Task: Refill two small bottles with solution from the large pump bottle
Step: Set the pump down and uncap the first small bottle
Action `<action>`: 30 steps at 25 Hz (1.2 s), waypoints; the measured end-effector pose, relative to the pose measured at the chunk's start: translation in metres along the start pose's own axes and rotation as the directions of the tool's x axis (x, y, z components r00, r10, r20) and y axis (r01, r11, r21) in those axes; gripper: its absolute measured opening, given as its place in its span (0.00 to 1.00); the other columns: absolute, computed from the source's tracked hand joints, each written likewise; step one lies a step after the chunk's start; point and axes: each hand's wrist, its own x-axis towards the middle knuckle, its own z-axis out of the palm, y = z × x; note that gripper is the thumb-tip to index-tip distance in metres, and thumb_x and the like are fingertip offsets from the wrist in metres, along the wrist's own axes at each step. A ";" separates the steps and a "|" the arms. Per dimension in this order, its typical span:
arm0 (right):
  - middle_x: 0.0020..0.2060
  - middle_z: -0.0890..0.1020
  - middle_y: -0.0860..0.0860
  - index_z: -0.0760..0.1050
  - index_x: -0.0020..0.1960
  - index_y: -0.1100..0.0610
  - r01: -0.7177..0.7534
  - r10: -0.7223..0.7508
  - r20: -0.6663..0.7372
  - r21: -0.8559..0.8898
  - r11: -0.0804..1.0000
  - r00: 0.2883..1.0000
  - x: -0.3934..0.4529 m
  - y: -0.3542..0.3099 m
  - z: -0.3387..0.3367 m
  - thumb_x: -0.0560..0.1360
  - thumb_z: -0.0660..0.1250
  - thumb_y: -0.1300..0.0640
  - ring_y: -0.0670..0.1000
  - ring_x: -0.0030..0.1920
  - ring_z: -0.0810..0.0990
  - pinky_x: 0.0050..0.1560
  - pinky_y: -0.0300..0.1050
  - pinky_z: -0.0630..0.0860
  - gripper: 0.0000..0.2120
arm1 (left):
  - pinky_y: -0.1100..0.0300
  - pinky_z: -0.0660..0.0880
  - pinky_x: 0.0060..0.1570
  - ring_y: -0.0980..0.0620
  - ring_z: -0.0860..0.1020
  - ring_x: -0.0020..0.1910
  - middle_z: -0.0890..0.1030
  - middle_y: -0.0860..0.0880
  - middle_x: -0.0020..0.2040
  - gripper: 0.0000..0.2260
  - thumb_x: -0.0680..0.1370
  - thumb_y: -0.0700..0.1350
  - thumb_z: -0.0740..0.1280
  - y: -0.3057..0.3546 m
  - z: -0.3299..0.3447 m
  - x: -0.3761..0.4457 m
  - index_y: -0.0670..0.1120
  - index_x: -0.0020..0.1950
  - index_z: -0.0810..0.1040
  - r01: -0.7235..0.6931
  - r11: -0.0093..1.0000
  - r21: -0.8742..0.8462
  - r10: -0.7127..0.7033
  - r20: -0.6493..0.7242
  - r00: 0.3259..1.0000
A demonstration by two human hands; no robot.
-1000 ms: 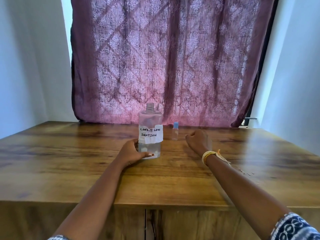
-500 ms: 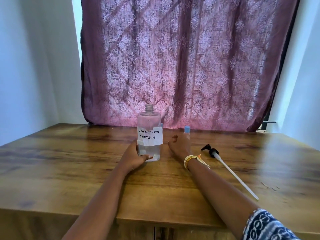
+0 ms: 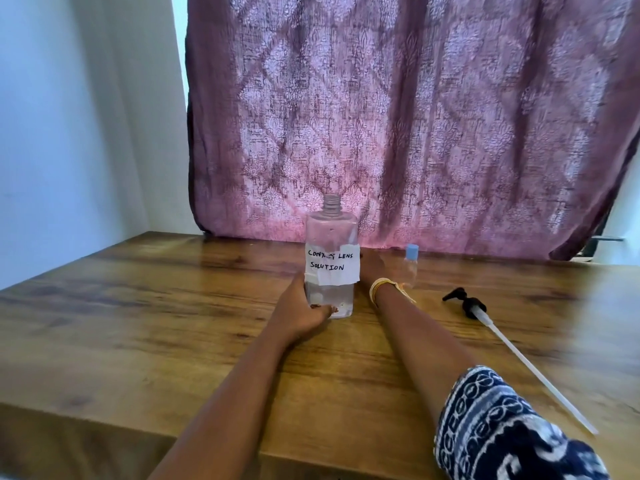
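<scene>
A large clear bottle with a paper label reading "contact lens solution" stands upright on the wooden table, its neck uncapped and a little liquid at the bottom. My left hand grips its base from the left. My right hand reaches behind the bottle's right side; its fingers are hidden, so I cannot tell if they hold anything. A small clear bottle with a blue cap stands just right of that hand. The black pump head with its long white tube lies on the table to the right.
A purple patterned curtain hangs along the table's far edge. White walls close the left and right sides. The table's front edge is near me.
My right hand has slid left from in front of the small blue-capped bottle to behind the large bottle. The view has shifted left. My left hand stays on the large bottle.
</scene>
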 end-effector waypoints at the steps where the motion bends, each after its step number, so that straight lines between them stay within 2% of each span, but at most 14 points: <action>1: 0.48 0.83 0.58 0.78 0.48 0.59 -0.002 0.003 -0.029 0.004 1.000 1.000 -0.027 -0.021 -0.011 0.77 0.62 0.51 0.59 0.48 0.81 0.49 0.50 0.78 0.12 | 0.62 0.69 0.51 0.55 0.71 0.53 0.75 0.49 0.64 0.31 0.70 0.42 0.74 0.000 0.000 0.001 0.48 0.70 0.66 -0.002 1.000 -0.002 0.002 -0.001 1.000; 4: 0.31 0.76 0.52 0.70 0.35 0.55 0.036 -0.045 -0.068 -0.126 0.991 0.997 -0.070 -0.031 -0.035 0.75 0.64 0.53 0.52 0.35 0.75 0.35 0.37 0.66 0.12 | 0.69 0.70 0.41 0.56 0.73 0.51 0.74 0.52 0.60 0.30 0.72 0.41 0.73 0.001 0.001 0.002 0.47 0.70 0.64 0.053 0.994 -0.100 -0.055 -0.021 0.998; 6: 0.28 0.73 0.51 0.69 0.31 0.55 0.030 -0.044 -0.075 -0.180 0.983 0.996 -0.096 -0.026 -0.050 0.71 0.69 0.54 0.52 0.34 0.75 0.42 0.41 0.70 0.13 | 0.70 0.71 0.37 0.56 0.73 0.48 0.73 0.52 0.58 0.27 0.73 0.40 0.71 0.004 0.001 -0.001 0.45 0.69 0.64 0.072 0.988 -0.139 -0.077 -0.032 0.996; 8: 0.29 0.74 0.52 0.70 0.33 0.57 0.074 -0.080 -0.068 -0.081 0.994 0.995 -0.124 -0.017 -0.065 0.68 0.71 0.59 0.51 0.34 0.74 0.41 0.46 0.71 0.10 | 0.66 0.72 0.41 0.54 0.74 0.48 0.74 0.51 0.53 0.21 0.73 0.39 0.69 0.002 0.002 -0.001 0.43 0.64 0.66 0.090 0.988 -0.124 -0.097 -0.051 0.994; 10: 0.32 0.74 0.51 0.71 0.40 0.58 0.100 -0.102 -0.051 -0.045 0.994 0.993 -0.149 -0.006 -0.076 0.70 0.72 0.59 0.47 0.33 0.73 0.36 0.43 0.69 0.09 | 0.67 0.72 0.37 0.52 0.76 0.42 0.76 0.50 0.46 0.12 0.71 0.40 0.68 0.000 0.003 -0.003 0.41 0.52 0.71 0.111 0.990 -0.083 -0.123 -0.148 0.981; 11: 0.33 0.75 0.49 0.72 0.43 0.57 0.089 -0.091 -0.038 -0.040 0.995 0.995 -0.160 0.000 -0.080 0.70 0.72 0.58 0.47 0.35 0.73 0.34 0.41 0.68 0.09 | 0.65 0.75 0.35 0.48 0.77 0.41 0.78 0.48 0.44 0.12 0.68 0.44 0.66 -0.001 0.004 -0.004 0.39 0.47 0.73 0.135 0.990 -0.049 -0.142 -0.210 0.967; 13: 0.37 0.78 0.49 0.75 0.47 0.56 0.100 -0.101 -0.051 -0.024 0.995 0.994 -0.182 0.001 -0.087 0.71 0.74 0.56 0.47 0.39 0.76 0.37 0.39 0.72 0.10 | 0.54 0.78 0.39 0.41 0.79 0.48 0.79 0.40 0.49 0.22 0.64 0.52 0.62 -0.003 0.003 -0.009 0.36 0.49 0.74 0.220 0.974 0.051 -0.191 -0.329 0.925; 14: 0.39 0.80 0.49 0.76 0.48 0.55 0.094 -0.094 -0.063 0.006 0.996 0.994 -0.188 0.002 -0.090 0.70 0.75 0.55 0.47 0.41 0.78 0.41 0.40 0.76 0.11 | 0.54 0.75 0.36 0.41 0.78 0.48 0.78 0.39 0.48 0.21 0.66 0.51 0.62 0.001 0.005 -0.016 0.37 0.50 0.74 0.201 0.978 0.047 -0.170 -0.366 0.915; 17: 0.43 0.83 0.52 0.76 0.50 0.56 0.072 -0.064 -0.072 0.107 0.992 0.995 -0.188 0.005 -0.092 0.66 0.79 0.55 0.49 0.44 0.82 0.44 0.41 0.80 0.17 | 0.62 0.65 0.32 0.53 0.73 0.35 0.75 0.49 0.36 0.04 0.70 0.39 0.67 0.022 0.014 -0.046 0.44 0.40 0.73 -0.080 0.996 -0.044 0.065 -0.265 0.962; 20: 0.44 0.84 0.53 0.78 0.49 0.58 0.076 -0.073 -0.023 0.164 0.984 0.997 -0.189 0.006 -0.094 0.65 0.80 0.57 0.47 0.42 0.82 0.39 0.35 0.79 0.17 | 0.64 0.67 0.34 0.59 0.71 0.31 0.75 0.52 0.34 0.05 0.72 0.36 0.68 0.038 0.031 -0.061 0.46 0.43 0.76 -0.248 0.969 -0.019 0.248 0.031 0.968; 24: 0.43 0.85 0.52 0.80 0.51 0.58 0.154 -0.158 0.026 0.118 0.981 0.987 -0.191 0.005 -0.094 0.66 0.77 0.59 0.50 0.46 0.83 0.46 0.41 0.80 0.15 | 0.63 0.72 0.42 0.56 0.76 0.43 0.76 0.53 0.46 0.17 0.74 0.48 0.71 0.057 0.058 -0.046 0.45 0.61 0.74 -0.151 0.988 -0.043 0.155 0.114 0.981; 26: 0.45 0.85 0.51 0.78 0.56 0.57 0.167 -0.175 0.072 0.105 0.980 0.982 -0.189 0.009 -0.099 0.66 0.77 0.59 0.49 0.47 0.84 0.48 0.42 0.79 0.20 | 0.66 0.71 0.39 0.53 0.78 0.47 0.77 0.53 0.47 0.16 0.74 0.50 0.71 0.064 0.073 -0.035 0.45 0.58 0.75 -0.068 0.994 -0.083 0.074 0.071 0.995; 28: 0.47 0.85 0.51 0.75 0.62 0.56 0.161 -0.180 0.159 0.125 0.979 0.971 -0.185 0.015 -0.104 0.64 0.77 0.59 0.50 0.49 0.84 0.52 0.47 0.80 0.27 | 0.67 0.68 0.36 0.53 0.78 0.44 0.79 0.51 0.44 0.11 0.73 0.48 0.72 0.064 0.082 -0.029 0.44 0.50 0.78 -0.055 0.996 -0.070 0.054 -0.007 0.998; 30: 0.50 0.84 0.54 0.74 0.61 0.56 0.126 -0.159 0.163 0.193 0.973 0.974 -0.179 0.016 -0.108 0.64 0.74 0.59 0.53 0.50 0.84 0.53 0.50 0.81 0.26 | 0.64 0.71 0.40 0.52 0.79 0.43 0.84 0.47 0.45 0.11 0.71 0.46 0.75 0.058 0.087 -0.024 0.41 0.49 0.82 -0.080 0.994 -0.079 0.077 -0.035 0.996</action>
